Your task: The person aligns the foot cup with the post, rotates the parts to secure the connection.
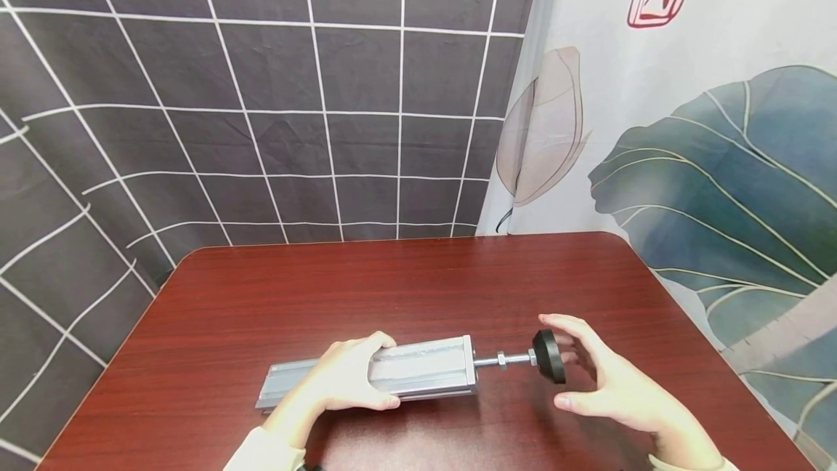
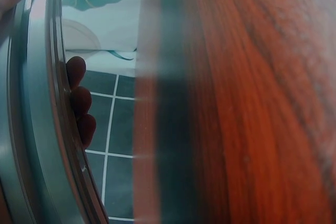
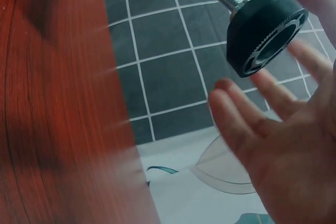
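Note:
My left hand (image 1: 346, 378) grips a silver aluminium profile (image 1: 428, 368) across its width, thumb on the near side. Fingertips curl round the profile's far edge in the left wrist view. A threaded rod (image 1: 519, 359) with nuts sticks out of the profile's right end and carries a black round levelling foot (image 1: 548, 357). Around that foot, my right hand (image 1: 615, 387) is spread, with thumb and fingers apart. In the right wrist view the foot's ribbed, hollow underside (image 3: 275, 43) faces the palm. Whether a fingertip touches the foot I cannot tell.
The profile is over a reddish-brown wooden table (image 1: 392, 282) with rounded far corners. Behind the table hangs a dark grey cloth (image 1: 353, 137) with a white grid. A white curtain (image 1: 608, 64) with leaf and flower prints hangs at the right.

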`<state>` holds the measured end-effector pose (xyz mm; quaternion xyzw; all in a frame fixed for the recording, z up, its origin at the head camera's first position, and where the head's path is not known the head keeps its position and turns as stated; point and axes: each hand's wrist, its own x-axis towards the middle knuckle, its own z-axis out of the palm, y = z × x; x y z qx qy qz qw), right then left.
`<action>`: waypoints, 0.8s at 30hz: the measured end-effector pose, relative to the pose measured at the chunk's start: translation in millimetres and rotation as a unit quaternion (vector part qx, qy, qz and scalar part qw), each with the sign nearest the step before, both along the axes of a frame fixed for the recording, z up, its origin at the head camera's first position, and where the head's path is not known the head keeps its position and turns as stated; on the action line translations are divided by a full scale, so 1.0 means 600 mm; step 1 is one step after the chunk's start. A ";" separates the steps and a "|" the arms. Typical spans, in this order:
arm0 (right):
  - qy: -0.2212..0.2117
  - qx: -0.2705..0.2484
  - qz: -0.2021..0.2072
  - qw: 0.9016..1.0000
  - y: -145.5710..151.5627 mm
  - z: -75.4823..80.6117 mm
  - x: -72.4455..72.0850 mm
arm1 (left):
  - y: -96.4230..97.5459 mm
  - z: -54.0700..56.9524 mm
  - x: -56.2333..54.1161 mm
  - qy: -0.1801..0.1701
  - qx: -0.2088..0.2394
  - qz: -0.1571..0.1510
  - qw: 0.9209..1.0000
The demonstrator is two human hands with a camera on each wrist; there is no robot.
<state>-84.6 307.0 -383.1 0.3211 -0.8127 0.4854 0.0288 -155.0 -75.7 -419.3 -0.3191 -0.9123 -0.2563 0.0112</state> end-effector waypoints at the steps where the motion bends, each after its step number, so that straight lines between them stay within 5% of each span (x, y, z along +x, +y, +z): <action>1: 0.004 -0.016 0.018 1.000 0.000 -0.001 -0.001 | 0.000 0.000 0.000 -0.001 0.000 0.001 1.000; 6: 0.052 -0.062 0.062 0.995 -0.004 -0.007 -0.009 | -0.001 0.001 0.000 -0.002 0.002 0.001 1.000; 13: 0.023 -0.041 0.019 0.999 -0.004 -0.005 -0.005 | -0.001 0.004 0.002 0.001 -0.001 -0.002 1.000; 19: 0.004 0.004 -0.074 0.997 -0.003 -0.004 0.001 | 0.003 0.004 0.005 0.002 -0.006 -0.005 1.000; 24: -0.032 -0.021 -0.075 0.996 -0.008 -0.004 -0.002 | 0.004 0.003 0.007 0.008 -0.006 -0.004 1.000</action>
